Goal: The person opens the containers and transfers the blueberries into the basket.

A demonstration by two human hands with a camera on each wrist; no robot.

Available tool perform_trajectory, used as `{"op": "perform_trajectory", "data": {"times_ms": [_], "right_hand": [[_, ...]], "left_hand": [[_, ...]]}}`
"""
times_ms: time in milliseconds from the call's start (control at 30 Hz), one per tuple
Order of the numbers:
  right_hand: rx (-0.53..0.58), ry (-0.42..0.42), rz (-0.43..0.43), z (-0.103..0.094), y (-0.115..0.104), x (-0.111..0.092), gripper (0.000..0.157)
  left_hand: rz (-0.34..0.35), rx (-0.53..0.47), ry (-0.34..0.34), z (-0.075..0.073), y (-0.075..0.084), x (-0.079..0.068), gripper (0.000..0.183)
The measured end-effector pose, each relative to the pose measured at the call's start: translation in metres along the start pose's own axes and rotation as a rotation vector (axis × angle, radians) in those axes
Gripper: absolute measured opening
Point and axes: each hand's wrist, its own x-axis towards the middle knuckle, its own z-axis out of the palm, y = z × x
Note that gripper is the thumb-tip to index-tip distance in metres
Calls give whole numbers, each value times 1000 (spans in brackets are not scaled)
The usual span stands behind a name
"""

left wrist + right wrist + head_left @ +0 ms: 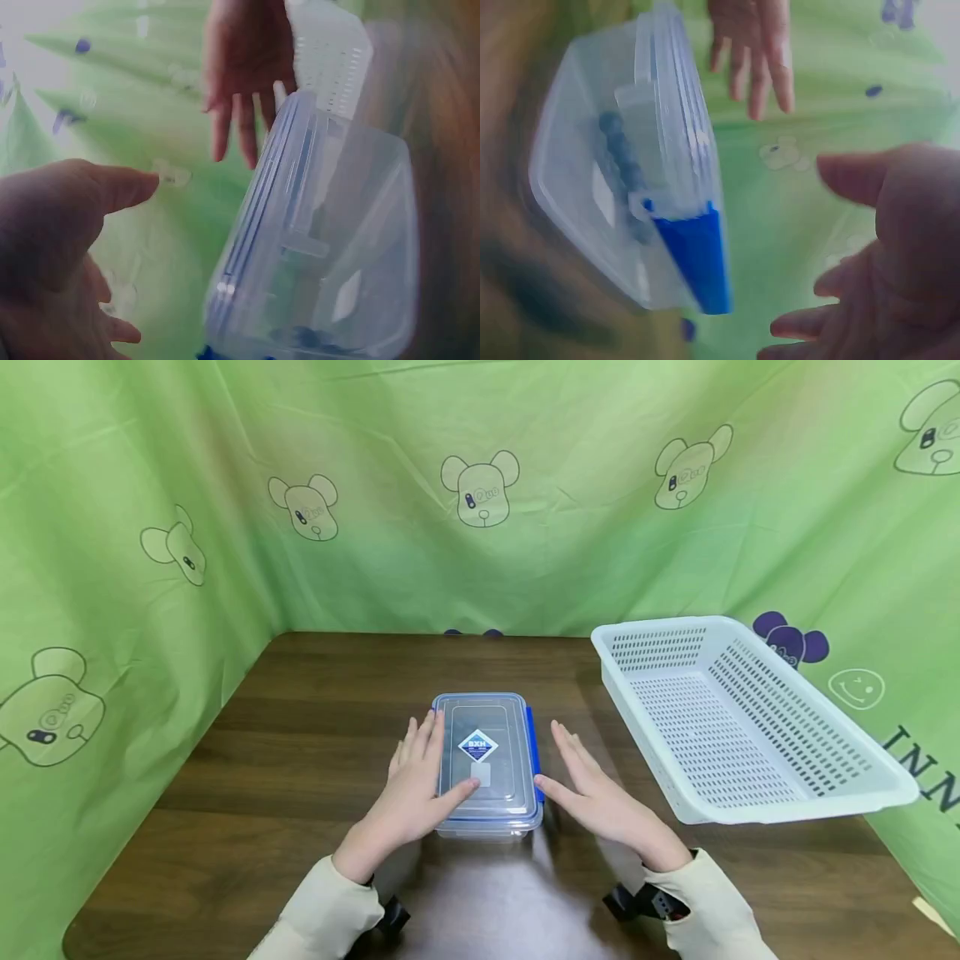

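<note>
A clear plastic food container point(491, 810) with a closed lid stands on the table, a blue-and-white diamond label point(477, 745) on top. Blue latches point(534, 747) run along its right side; in the right wrist view a blue latch point(697, 259) hangs down over the rim. My left hand point(412, 785) hovers at the left edge, fingers extended, its thumb over the lid. To the right, my right hand point(600, 797) is spread, the thumb close to the latch. Both wrist views show the hands apart from the container. A dark bluish shape point(622, 154) shows through the wall; its kind is unclear.
A large white slotted plastic basket point(675, 785) stands on the right of the brown wooden table point(300, 727), and no contents show in it. Green cloth point(390, 560) with printed bear heads hangs behind and at both sides.
</note>
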Motion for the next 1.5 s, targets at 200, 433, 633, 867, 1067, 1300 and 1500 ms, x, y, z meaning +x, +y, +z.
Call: {"op": "perform_trajectory", "data": {"times_ms": [200, 433, 633, 867, 1067, 1300, 1500], "right_hand": [[379, -39, 69, 13, 11, 8, 78], [599, -33, 92, 32, 25, 16, 73], [652, -57, 95, 34, 30, 16, 66], [668, -79, 55, 33, 36, 13, 66], [674, 4, 65, 36, 39, 15, 60], [627, 169, 123, 43, 30, 17, 49], [558, 284, 164, 49, 20, 18, 45]], "left_hand": [[-51, -398, 45, 10, -19, -8, 86], [-127, -763, 99, 26, -36, -5, 77], [-263, -967, 69, 27, -46, -5, 74], [-291, -1046, 78, 32, -49, -5, 71], [-286, -1118, 105, 34, -48, -6, 71], [-291, -1190, 96, 34, -48, -6, 71], [-294, -1209, 73, 34, -50, -5, 71]]}}
